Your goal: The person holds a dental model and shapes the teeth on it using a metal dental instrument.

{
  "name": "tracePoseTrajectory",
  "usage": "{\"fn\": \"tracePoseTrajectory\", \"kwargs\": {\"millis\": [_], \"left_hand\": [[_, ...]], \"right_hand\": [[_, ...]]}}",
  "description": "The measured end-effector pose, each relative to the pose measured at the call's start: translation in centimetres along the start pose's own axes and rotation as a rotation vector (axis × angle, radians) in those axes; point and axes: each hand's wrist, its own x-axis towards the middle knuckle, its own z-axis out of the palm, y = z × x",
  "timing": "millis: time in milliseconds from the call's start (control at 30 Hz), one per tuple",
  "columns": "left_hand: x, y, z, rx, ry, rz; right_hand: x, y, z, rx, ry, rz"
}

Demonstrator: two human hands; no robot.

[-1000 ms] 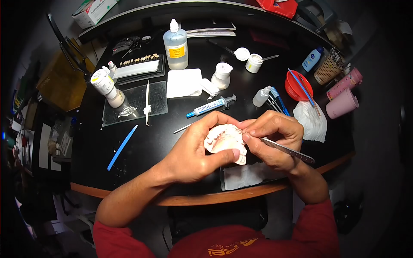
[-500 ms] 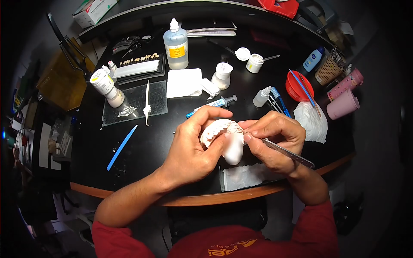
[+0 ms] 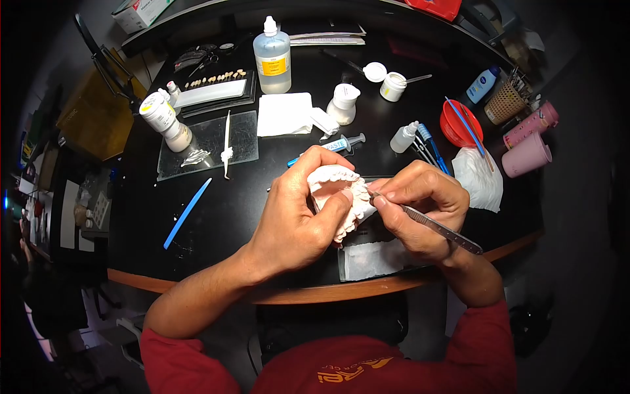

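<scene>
Ok so far left on the black surface point(image 3: 230, 217) there's a white-topped bottle point(image 3: 158, 113) at the edge of a glass plate point(image 3: 244, 141), with a blue stick point(image 3: 188, 213) lying just in front of the plate. A thin white tool point(image 3: 228, 128) with a white blob on it lies across the plate, and behind that is a tray of sample teeth point(image 3: 213, 95). Next along: a big clear bottle point(image 3: 273, 65) with a yellow label, then some folded paper point(image 3: 284, 115) in front of it.

Middle is where it's at. Left hand point(image 3: 295, 217) is wrapped round a teeth model point(image 3: 333, 174), thumb inside the arch, so the model's up off the surface. A syringe point(image 3: 338, 146) lies behind it, partly hidden by the fingers.

Right hand point(image 3: 423, 210) has a slim metal tool point(image 3: 446, 233) pinched like a pen, tip right by the model's right side. Can't tell if it's actually touching, too small. There's a white paper strip point(image 3: 371, 261) below the hands.

Over right: a red bowl point(image 3: 453, 134) with sticks across it, crumpled tissue point(image 3: 478, 184) in front, then a pink cup point(image 3: 527, 157).
</scene>
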Motion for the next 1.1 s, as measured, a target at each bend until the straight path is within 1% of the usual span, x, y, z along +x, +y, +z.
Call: {"fn": "tracePoseTrajectory", "kwargs": {"millis": [67,167,267,367,467,567,767,1100], "left_hand": [[0.1,-0.2,-0.2,0.005,-0.031,-0.017],[0.0,0.1,-0.5,0.06,-0.036,-0.049],[0.1,0.9,-0.4,0.04,-0.046,-0.111],[0.2,0.4,0.0,0.2,0.0,0.177],[0.3,0.2,-0.1,0.205,0.006,0.168],[0.2,0.2,0.0,0.119,-0.001,0.131],[0.3,-0.1,-0.1,0.155,0.006,0.197],[0.5,-0.6,-0.4,0.368,0.023,0.347]], "right_hand": [[0.0,-0.3,-0.2,-0.038,-0.05,0.02],[0.1,-0.4,-0.4,-0.039,-0.084,0.038],[0.1,-0.4,-0.4,-0.037,-0.091,0.041],[0.3,0.0,0.0,-0.024,-0.055,-0.01],[0.3,0.2,-0.2,0.006,-0.077,-0.012],[0.4,0.1,-0.2,0.017,-0.081,-0.012],[0.4,-0.1,-0.5,0.018,-0.105,0.014],[0.5,0.4,-0.7,0.07,-0.124,0.064]]}}
